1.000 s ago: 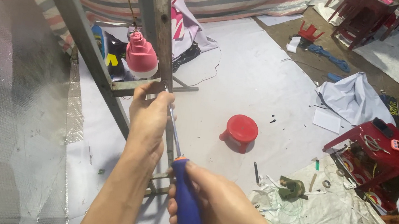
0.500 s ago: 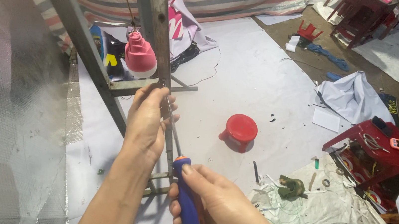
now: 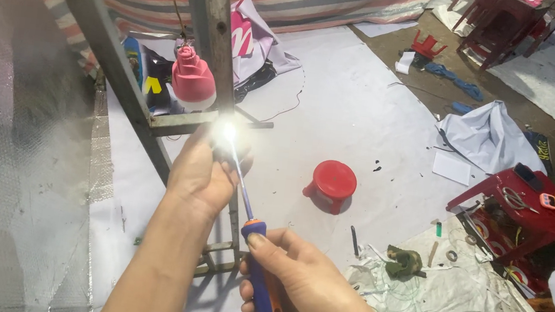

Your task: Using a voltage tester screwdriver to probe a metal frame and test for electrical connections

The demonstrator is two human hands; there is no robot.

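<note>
My right hand (image 3: 297,287) grips a screwdriver (image 3: 257,272) by its blue and orange handle, at the lower middle of the view. Its thin shaft points up and left to a bright glare at the tip, against a grey metal post (image 3: 209,30). My left hand (image 3: 205,169) is closed around that post just below a horizontal metal bar (image 3: 177,122), fingers next to the screwdriver tip. What the fingers pinch there is hidden by the glare.
The metal frame has a slanting brace (image 3: 104,53) at left, over a white sheet on the floor. A red round stool (image 3: 332,183) stands below at centre, a pink bulb-shaped object (image 3: 192,80) behind the post, red plastic tables (image 3: 522,205) with tools at right, bubble wrap at left.
The screwdriver tip has shifted up to the joint of post and bar, where a bright glare now shows. My left hand has slid slightly lower on the post.
</note>
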